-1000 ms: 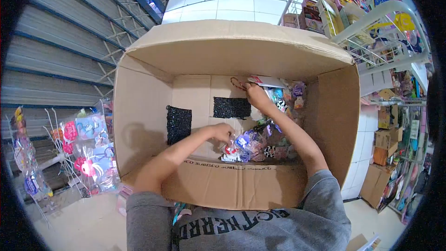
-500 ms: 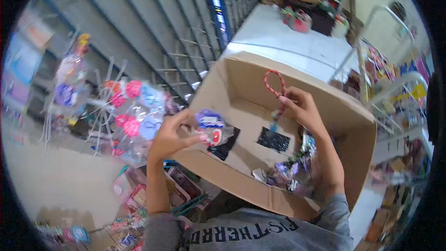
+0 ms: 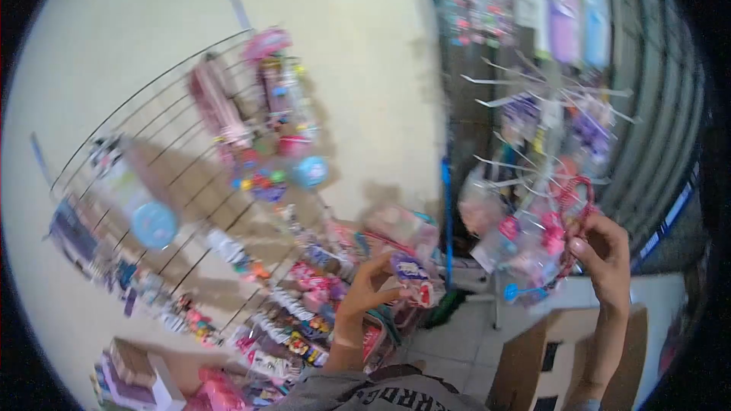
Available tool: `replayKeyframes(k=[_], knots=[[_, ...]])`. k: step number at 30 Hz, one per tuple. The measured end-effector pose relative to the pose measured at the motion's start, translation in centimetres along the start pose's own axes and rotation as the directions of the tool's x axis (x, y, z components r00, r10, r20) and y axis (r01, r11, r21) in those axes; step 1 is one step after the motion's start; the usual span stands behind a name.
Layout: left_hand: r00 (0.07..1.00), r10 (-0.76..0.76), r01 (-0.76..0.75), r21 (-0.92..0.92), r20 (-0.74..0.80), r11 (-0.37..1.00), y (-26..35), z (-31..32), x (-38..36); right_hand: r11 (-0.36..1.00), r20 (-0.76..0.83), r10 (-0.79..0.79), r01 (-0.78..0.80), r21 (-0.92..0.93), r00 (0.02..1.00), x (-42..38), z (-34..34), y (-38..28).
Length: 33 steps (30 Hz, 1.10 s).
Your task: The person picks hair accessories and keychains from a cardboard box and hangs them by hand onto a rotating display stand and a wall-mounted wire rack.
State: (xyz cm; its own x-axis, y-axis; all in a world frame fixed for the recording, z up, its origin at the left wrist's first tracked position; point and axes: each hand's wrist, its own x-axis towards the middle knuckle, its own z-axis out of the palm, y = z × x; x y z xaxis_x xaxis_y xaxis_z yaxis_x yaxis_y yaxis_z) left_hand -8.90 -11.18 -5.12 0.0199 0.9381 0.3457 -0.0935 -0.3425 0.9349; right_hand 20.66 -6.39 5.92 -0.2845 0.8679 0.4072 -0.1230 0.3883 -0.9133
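Note:
My left hand [image 3: 364,301] is closed on a small clear packet [image 3: 411,272] with a purple label and a red-and-white piece inside. My right hand [image 3: 605,259] pinches a red braided cord strap [image 3: 575,196]; its loop stands above my fingers and its lower end hangs below. Behind the strap, a white hook rack [image 3: 550,118] carries several bagged trinkets, some with pink rosettes. Motion blur hides the fine detail of both held things.
A black wire grid [image 3: 164,175] on the left wall holds many hanging accessories. An open cardboard box [image 3: 518,358] stands on the tiled floor at lower right. Behind the rack is a dark slatted shutter [image 3: 647,129]. Small boxes [image 3: 137,373] lie at lower left.
My view has swung left, from over the cardboard box to the wall grid and hook rack. Both hands keep their items; the right one has left the box and is now before the rack.

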Motion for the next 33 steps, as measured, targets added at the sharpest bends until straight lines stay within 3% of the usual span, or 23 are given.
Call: replayKeyframes(k=[1, 2, 4, 6, 8, 9, 11, 13, 15, 19, 22, 24, 26, 27, 29, 31, 33], knots=[[0.988, -0.016, 0.022, 0.037, -0.156, 0.999, 0.9, -1.1, -1.5, 0.991, 0.082, -0.128, 0.130, -0.023, 0.988, 2.1, 2.2, 0.2], [0.981, 0.002, 0.007, 0.045, -0.194, 0.999, 1.9, -2.5, -2.8, 0.967, 0.153, -0.243, 0.252, -0.040, 0.958, 4.2, 4.9, 0.1], [0.897, -0.019, 0.022, 0.001, -0.441, 1.000, 3.8, -3.4, -5.5, 0.991, 0.377, -0.063, 0.102, -0.084, 0.924, 7.8, 9.1, -1.2], [0.857, 0.066, -0.075, 0.003, -0.511, 0.997, 4.4, -4.3, -7.1, 0.980, 0.533, -0.199, 0.178, 0.092, 0.822, 11.5, 14.0, -0.9], [0.810, 0.177, -0.178, 0.053, -0.559, 0.983, 4.2, -5.6, -9.2, 0.969, 0.587, -0.247, 0.191, 0.158, 0.771, 14.6, 18.3, -1.1], [0.801, 0.189, -0.183, 0.069, -0.568, 0.981, 4.3, -5.6, -10.0, 0.962, 0.588, -0.269, 0.187, 0.197, 0.763, 15.7, 20.4, -1.5], [0.675, 0.206, -0.206, 0.088, -0.709, 0.975, 4.5, -5.4, -11.5, 0.950, 0.584, -0.304, 0.196, 0.242, 0.753, 17.9, 23.9, -2.8], [0.650, 0.229, -0.235, 0.095, -0.725, 0.967, 4.5, -5.2, -12.9, 0.946, 0.586, -0.318, 0.205, 0.252, 0.746, 19.9, 26.9, -3.9], [0.594, 0.247, -0.258, 0.109, -0.766, 0.960, 4.9, -4.8, -13.7, 0.874, 0.596, -0.356, 0.031, 0.485, 0.719, 21.3, 30.0, -4.6], [0.604, 0.219, -0.219, 0.104, -0.767, 0.970, 4.4, -5.5, -14.3, 0.863, 0.685, -0.247, -0.166, 0.477, 0.685, 22.6, 32.0, -3.5], [0.508, 0.200, -0.180, 0.124, -0.838, 0.976, 4.6, -5.2, -12.9, 0.882, 0.697, -0.227, -0.161, 0.444, 0.681, 23.2, 33.0, -1.6], [0.535, 0.180, -0.135, 0.126, -0.825, 0.983, 4.6, -5.0, -12.2, 0.902, 0.708, -0.157, -0.193, 0.387, 0.688, 23.1, 32.7, -0.1], [0.592, 0.188, -0.166, 0.110, -0.784, 0.980, 4.8, -4.8, -11.0, 0.910, 0.570, -0.352, 0.129, 0.394, 0.743, 22.5, 31.0, 0.3], [0.598, 0.161, -0.149, 0.089, -0.785, 0.985, 4.6, -4.8, -10.6, 0.919, 0.570, -0.326, 0.111, 0.379, 0.754, 21.8, 29.9, 0.9], [0.618, 0.179, -0.137, 0.120, -0.766, 0.983, 3.8, -4.7, -10.2, 0.846, 0.280, -0.517, 0.433, 0.309, 0.809, 18.8, 27.1, 2.7], [0.633, 0.108, -0.073, 0.079, -0.767, 0.994, 2.7, -4.4, -9.7, 0.923, 0.287, -0.341, 0.260, 0.284, 0.895, 14.3, 24.3, 5.2], [0.675, 0.030, -0.002, 0.039, -0.737, 0.999, 1.4, -4.2, -9.3, 0.960, 0.420, -0.277, 0.228, 0.164, 0.864, 10.5, 22.1, 10.2]])
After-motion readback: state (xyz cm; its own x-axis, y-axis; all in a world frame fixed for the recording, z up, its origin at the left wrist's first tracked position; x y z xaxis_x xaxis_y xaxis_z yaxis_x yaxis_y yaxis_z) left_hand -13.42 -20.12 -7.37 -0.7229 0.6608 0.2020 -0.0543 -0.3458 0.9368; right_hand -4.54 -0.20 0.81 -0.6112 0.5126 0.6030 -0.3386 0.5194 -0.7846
